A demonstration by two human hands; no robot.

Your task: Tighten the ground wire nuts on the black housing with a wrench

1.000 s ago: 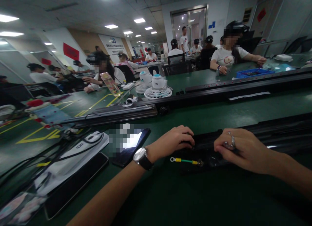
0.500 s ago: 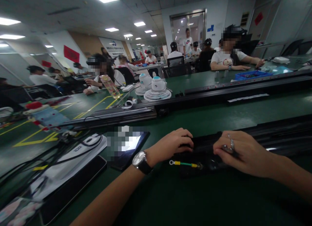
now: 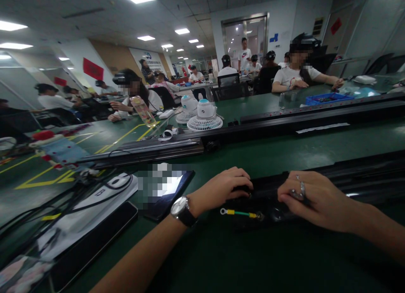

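The black rail (image 3: pixel 267 186) was seen on the near right of the counter (image 3: pixel 218 259), beneath both hands. The left hand (image 3: pixel 226 186) was placed at its left end, fingers curled; the right hand (image 3: pixel 316 196) was held above it farther right, fingers bent inward. Whether anything was gripped by either could not be told. A green wire (image 3: pixel 242 213) was positioned just nearer than the left hand; a tablet (image 3: pixel 177 188) was set to the left.

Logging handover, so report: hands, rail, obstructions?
Left hand at the end of black rail; right hand curled over rail, contents unclear. Ring-terminal wire on camera side of left hand. Lit-screen device beside left wrist, clear of rail.
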